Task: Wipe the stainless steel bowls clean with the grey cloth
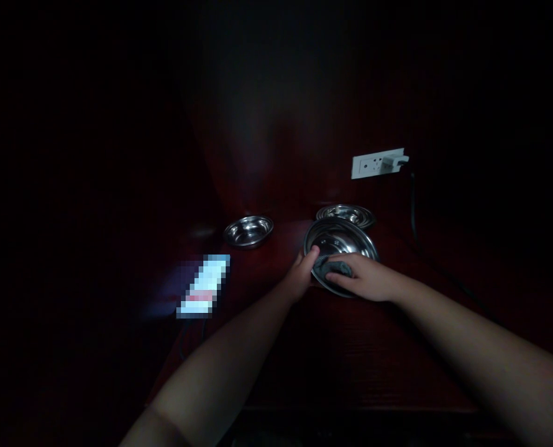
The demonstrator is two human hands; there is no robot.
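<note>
Metal bowl [338,234] tilted over dark red table [332,354], its rim pinched by left hand [301,276], thumb on top. Right hand [366,277] curls fingers over grey cloth [340,268] inside bowl; second bowl [249,232] sits farther left, third dish [351,214] partly hidden just behind.

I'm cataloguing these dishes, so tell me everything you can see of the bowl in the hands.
The bowl is round, shiny and silvery, seemingly steel, with a thin rim. It is tilted, its inside towards the camera. The left hand grips its left edge, thumb at the rim; the right hand holds a greyish cloth in it. Whether it touches the table is unclear.
</note>
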